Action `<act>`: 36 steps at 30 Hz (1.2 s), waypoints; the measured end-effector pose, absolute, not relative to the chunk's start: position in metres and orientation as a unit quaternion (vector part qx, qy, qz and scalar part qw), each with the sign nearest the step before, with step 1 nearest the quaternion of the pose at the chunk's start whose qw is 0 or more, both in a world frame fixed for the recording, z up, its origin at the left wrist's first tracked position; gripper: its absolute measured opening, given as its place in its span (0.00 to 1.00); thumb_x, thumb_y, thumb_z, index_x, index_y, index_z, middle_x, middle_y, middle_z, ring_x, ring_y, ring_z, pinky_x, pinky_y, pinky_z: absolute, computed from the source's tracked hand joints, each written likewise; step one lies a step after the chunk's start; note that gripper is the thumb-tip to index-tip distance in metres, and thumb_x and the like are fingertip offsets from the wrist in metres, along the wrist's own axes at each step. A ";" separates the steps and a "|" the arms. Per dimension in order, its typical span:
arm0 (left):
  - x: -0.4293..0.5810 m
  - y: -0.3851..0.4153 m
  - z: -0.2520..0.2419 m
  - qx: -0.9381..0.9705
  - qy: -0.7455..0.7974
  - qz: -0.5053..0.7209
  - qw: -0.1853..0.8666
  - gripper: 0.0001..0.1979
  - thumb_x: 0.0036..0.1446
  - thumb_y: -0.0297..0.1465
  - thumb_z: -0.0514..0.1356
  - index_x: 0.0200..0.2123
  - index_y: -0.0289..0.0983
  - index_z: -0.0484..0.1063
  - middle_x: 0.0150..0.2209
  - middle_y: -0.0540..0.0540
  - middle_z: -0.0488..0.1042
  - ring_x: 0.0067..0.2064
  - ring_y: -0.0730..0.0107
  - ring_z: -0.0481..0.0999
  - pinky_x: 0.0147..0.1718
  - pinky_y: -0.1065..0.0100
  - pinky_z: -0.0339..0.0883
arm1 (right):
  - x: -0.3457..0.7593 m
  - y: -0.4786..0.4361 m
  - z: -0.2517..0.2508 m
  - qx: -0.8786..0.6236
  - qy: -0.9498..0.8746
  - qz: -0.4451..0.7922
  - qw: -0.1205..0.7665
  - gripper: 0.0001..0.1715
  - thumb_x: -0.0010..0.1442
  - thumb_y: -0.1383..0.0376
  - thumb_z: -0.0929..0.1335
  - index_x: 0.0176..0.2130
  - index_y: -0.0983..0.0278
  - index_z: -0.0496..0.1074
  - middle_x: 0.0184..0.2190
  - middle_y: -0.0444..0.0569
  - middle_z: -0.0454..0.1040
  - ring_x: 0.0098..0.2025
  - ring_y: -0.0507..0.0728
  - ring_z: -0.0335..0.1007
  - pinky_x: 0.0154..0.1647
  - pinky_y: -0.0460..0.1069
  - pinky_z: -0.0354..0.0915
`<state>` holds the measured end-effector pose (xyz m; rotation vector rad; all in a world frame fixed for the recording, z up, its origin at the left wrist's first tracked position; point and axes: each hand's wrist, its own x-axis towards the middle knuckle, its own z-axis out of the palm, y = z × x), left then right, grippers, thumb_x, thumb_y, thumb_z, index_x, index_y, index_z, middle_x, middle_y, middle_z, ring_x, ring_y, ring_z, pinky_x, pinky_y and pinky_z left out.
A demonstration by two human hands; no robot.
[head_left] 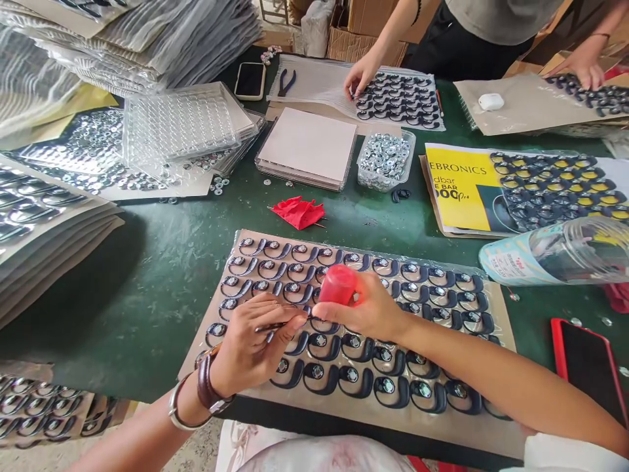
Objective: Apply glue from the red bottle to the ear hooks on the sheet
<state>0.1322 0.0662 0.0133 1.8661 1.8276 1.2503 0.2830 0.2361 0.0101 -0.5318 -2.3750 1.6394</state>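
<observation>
Red bottle [338, 284] is up over the card [472, 425] of black hooks [334, 380], right hand [376, 305] fingers curled snug around it, and the left hand [255, 337] has its fingers pinched tight on a thin tool [270, 326] just beside it.

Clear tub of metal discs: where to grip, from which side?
Clasp the clear tub by its near and far walls, just under the rim, probably from the right: the card stack crowds its left. It's open and full of metal discs, so keep it level.
</observation>
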 end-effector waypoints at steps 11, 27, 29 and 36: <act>0.165 0.022 0.009 0.776 0.545 0.315 -0.037 0.09 0.63 0.26 0.58 0.41 0.27 0.76 0.38 0.41 0.81 0.44 0.63 0.82 0.46 0.64 0.75 | 0.314 0.198 -0.021 -0.218 -0.694 0.656 0.200 0.12 0.58 0.58 0.73 0.33 0.62 0.70 0.23 0.46 0.77 0.24 0.54 0.74 0.27 0.48 0.70; 0.171 0.023 0.010 0.774 0.560 0.292 -0.048 0.09 0.64 0.26 0.58 0.41 0.27 0.77 0.40 0.40 0.81 0.44 0.61 0.82 0.51 0.62 0.73 | 0.310 0.198 -0.021 -0.222 -0.732 0.615 0.192 0.12 0.58 0.57 0.72 0.33 0.62 0.71 0.23 0.46 0.77 0.24 0.54 0.74 0.26 0.47 0.71; 0.172 0.023 0.010 0.773 0.560 0.293 -0.047 0.09 0.64 0.26 0.59 0.41 0.27 0.77 0.40 0.41 0.82 0.44 0.61 0.82 0.51 0.62 0.73 | 0.310 0.198 -0.021 -0.223 -0.732 0.614 0.195 0.12 0.58 0.57 0.72 0.33 0.63 0.71 0.23 0.46 0.77 0.24 0.54 0.74 0.27 0.47 0.72; 0.173 0.020 0.008 0.765 0.571 0.295 -0.040 0.09 0.63 0.26 0.60 0.43 0.27 0.76 0.41 0.41 0.81 0.47 0.61 0.81 0.52 0.60 0.72 | 0.311 0.197 -0.019 -0.226 -0.726 0.606 0.234 0.10 0.58 0.59 0.72 0.32 0.63 0.70 0.22 0.46 0.77 0.23 0.54 0.74 0.26 0.47 0.71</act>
